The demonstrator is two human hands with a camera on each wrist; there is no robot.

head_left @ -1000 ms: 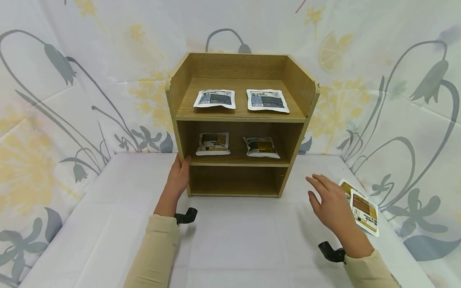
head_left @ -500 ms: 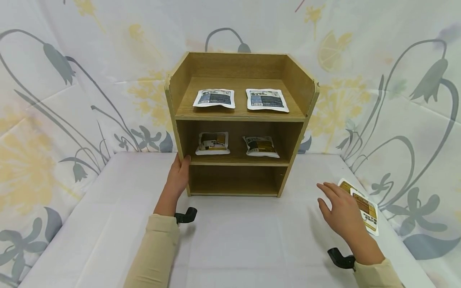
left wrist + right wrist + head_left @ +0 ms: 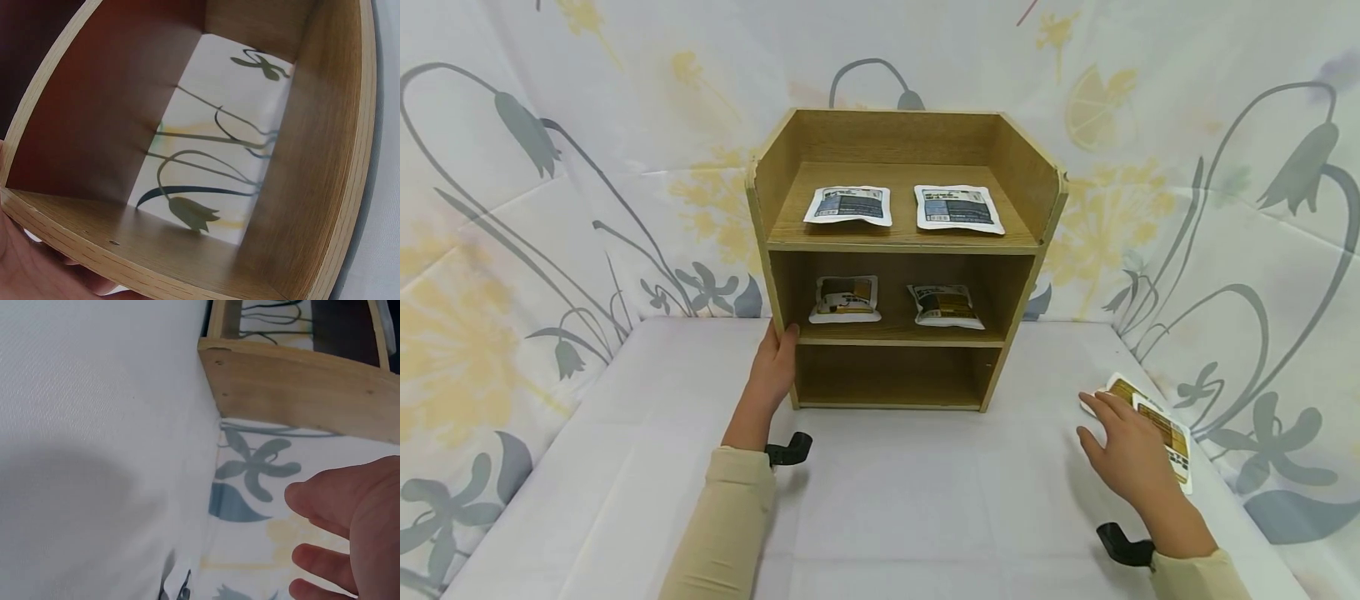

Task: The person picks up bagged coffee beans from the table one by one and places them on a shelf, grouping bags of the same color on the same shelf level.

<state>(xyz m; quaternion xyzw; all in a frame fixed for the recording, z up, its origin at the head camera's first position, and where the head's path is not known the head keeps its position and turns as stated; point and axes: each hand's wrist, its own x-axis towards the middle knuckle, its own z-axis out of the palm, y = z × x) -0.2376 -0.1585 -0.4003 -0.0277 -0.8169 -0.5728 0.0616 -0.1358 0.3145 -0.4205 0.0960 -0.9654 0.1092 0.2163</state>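
Observation:
A small wooden shelf (image 3: pixel 895 137) with three levels stands upright on the white-covered table. My left hand (image 3: pixel 767 371) grips its left side panel, thumb on the front edge and fingers on the outer face; in the left wrist view, part of that hand (image 3: pixel 37 272) lies along the panel. Over at the right, my right hand (image 3: pixel 1127 450) is held above two flat printed packets, fingers loosely extended and holding nothing. The nearer packet (image 3: pixel 1178 454) overlaps the farther packet (image 3: pixel 1126 388), and the hand partly covers both. Whether the fingertips touch them I cannot tell.
Two white-and-blue packets, one left (image 3: pixel 848 205) and one right (image 3: pixel 958 208), lie on the top level. The middle level bears two yellow-brown packets, left (image 3: pixel 845 300) and right (image 3: pixel 947 307). Flower-patterned cloth (image 3: pixel 1225 208) surrounds the table at the back and sides.
My right hand has moved to the right and slightly down, from beside the packets to over them. My left hand and the shelf have stayed put.

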